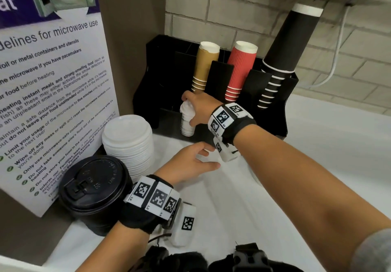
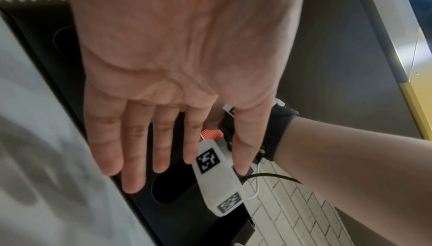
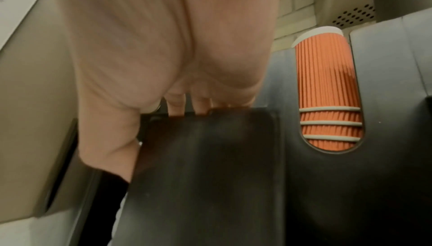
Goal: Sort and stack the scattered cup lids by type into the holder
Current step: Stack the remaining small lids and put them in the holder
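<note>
Cup stacks in the black holder (image 1: pixel 273 111): three, namely tan (image 1: pixel 204 66), red (image 1: pixel 240 70), black (image 1: pixel 281 60)
White lid stacks: two, one small (image 1: pixel 187 119) in the holder, one wide (image 1: pixel 128 144) left of it
Black-lidded cup (image 1: pixel 95 191): one
Hands: two, left (image 1: pixel 188 162), right (image 1: pixel 201 108)

Place: workplace pantry or break-room counter.
Notice: a printed sign (image 1: pixel 50 94) headed "guidelines for microwave use" stands at the left; it names Facilities Assistants and a front desk, which points to a staffed office building.
Cup station: a black holder (image 1: pixel 273 111) carries sleeves of gold paper cups (image 1: pixel 203 68), red paper cups (image 1: pixel 239 73) and black paper cups (image 1: pixel 283 56).
Surfaces: white counter (image 1: pixel 317 136); pale brick-pattern tile wall (image 1: pixel 232 7) behind.
</note>
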